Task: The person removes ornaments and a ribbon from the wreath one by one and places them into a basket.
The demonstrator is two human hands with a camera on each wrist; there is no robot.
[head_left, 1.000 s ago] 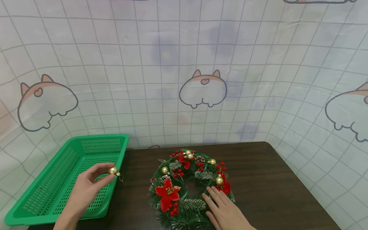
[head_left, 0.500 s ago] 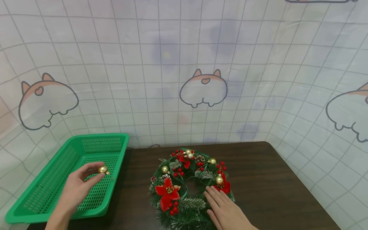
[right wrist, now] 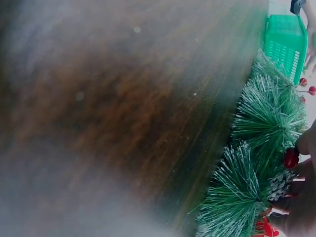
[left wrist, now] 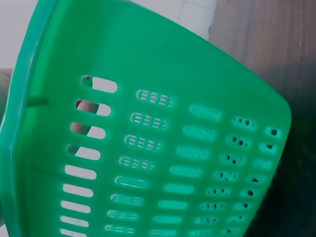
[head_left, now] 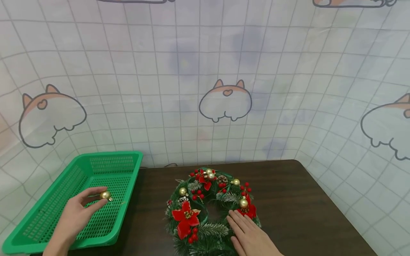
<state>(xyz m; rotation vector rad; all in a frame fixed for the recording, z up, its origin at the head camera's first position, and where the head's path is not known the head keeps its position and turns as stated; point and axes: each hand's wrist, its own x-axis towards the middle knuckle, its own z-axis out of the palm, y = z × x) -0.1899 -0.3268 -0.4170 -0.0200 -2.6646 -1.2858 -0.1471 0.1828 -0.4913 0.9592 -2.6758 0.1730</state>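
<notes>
Above the green basket (head_left: 128,199), my left hand (head_left: 73,213) pinches a small gold Christmas ball (head_left: 105,195) between thumb and fingers, its metal cap facing right. My right hand (head_left: 248,231) rests with straight fingers on the near right side of a Christmas wreath (head_left: 211,229). Gold balls, red poinsettias (head_left: 185,219), red berries, pine cones and frosted needles decorate the wreath, which lies flat on the table. The left wrist view is filled by the slotted basket wall, which hides the ball there. In the right wrist view, fingers (right wrist: 301,197) touch the greenery beside a red berry (right wrist: 291,157).
The dark wooden table (head_left: 288,199) stretches right of the wreath and between wreath and basket. A white gridded cloth (head_left: 179,71) with cartoon prints hangs behind and around the table. A thin dark cord (head_left: 171,165) shows at the table's back edge.
My left hand has moved left with the gold ball, from the basket's right rim to over its inside. The right hand stays on the wreath. The head view shifts slightly.
</notes>
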